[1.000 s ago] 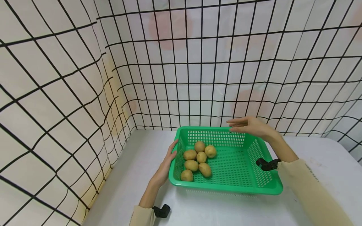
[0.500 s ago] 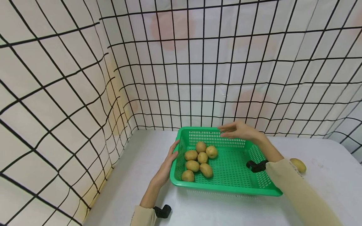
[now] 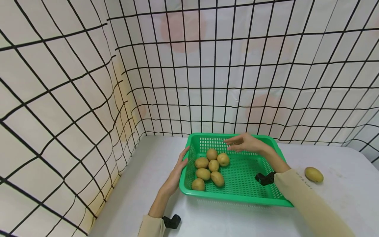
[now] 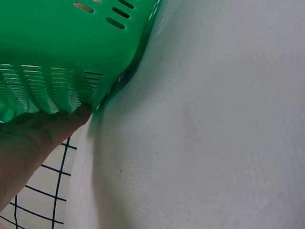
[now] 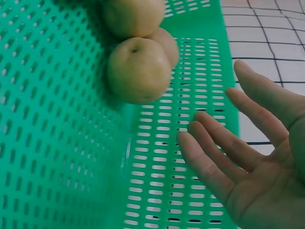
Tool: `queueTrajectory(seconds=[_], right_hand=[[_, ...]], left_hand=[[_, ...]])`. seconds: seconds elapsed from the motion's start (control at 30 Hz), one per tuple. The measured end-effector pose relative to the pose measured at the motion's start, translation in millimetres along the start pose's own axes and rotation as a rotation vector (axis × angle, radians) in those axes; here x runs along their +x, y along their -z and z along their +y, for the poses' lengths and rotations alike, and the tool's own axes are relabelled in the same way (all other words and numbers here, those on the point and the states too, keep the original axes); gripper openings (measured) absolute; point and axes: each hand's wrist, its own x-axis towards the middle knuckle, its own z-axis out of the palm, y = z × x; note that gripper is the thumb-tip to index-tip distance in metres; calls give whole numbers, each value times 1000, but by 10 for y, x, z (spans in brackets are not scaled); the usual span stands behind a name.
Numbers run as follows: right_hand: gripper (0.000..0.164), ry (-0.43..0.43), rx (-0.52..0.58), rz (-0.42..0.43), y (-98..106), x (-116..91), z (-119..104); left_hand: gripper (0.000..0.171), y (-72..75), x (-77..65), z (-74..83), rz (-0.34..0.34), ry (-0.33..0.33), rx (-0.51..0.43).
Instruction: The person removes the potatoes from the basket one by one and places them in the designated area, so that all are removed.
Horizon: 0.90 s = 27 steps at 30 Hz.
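A green plastic basket (image 3: 237, 198) with slotted walls stands on the white table, several potatoes (image 3: 203, 174) gathered in its left half. My left hand (image 3: 173, 176) lies along the basket's left side, its fingers stretched against the slotted wall in the left wrist view. Over the back of the basket hovers my right hand (image 3: 244, 144), its fingers spread and nothing in them. The right wrist view has that palm (image 5: 267, 181) facing the slotted wall, with a pale round potato (image 5: 139, 71) near the fingertips. Right of the basket, one potato (image 3: 314, 174) lies alone on the table.
A black wire grid (image 3: 219, 89) rises behind the table, backed by white sheeting. Another stretch of grid (image 3: 65, 108) runs along the left side. White table surface (image 3: 142, 171) extends left of the basket and in front of it.
My right hand has moved left and lower, over the basket's back part. The lone potato on the right, first hidden behind the sleeve, now shows fully. My left hand stays on the basket.
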Motion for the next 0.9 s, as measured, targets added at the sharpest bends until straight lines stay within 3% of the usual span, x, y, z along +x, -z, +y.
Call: queueTrajectory(seconds=[0.53, 0.9], right_hand=[[54, -63, 43, -36, -162, 43, 160], [49, -55, 66, -73, -196, 74, 223]], left_hand=[[54, -4, -4, -18, -8, 1, -1], [53, -8, -2, 0, -10, -5, -2]])
